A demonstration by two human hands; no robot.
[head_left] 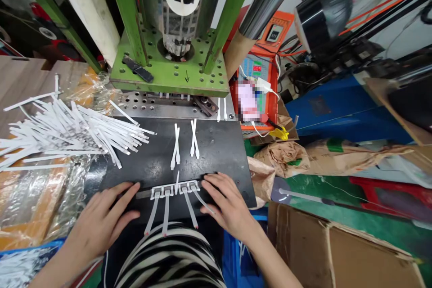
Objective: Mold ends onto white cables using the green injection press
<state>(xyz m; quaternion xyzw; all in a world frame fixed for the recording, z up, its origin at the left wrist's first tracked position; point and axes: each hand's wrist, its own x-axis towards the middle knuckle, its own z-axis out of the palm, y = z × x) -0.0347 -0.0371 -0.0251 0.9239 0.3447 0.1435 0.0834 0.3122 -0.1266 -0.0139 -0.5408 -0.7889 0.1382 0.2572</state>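
A white moulded strip (175, 188) with several small frames lies on the black work plate (216, 144) before me. Several flat pale cables (166, 213) hang from it toward my lap. My left hand (103, 216) rests at the left end of the narrow bar under the strip, thumb and fingers apart. At the other end is my right hand (229, 202), fingers stretched, its thumb close to the rightmost cable. Neither hand visibly grips anything. Behind the strip lie two crossed pairs of short white cables, a left pair (176, 146) and a right pair (195, 139).
A heap of white cables (81, 130) spreads over the left side. Beyond the plate stands a green press (168, 78). An orange control box (258, 94) with a red display sits behind to the right. Brown paper (286, 157) and a cardboard box (340, 247) lie right.
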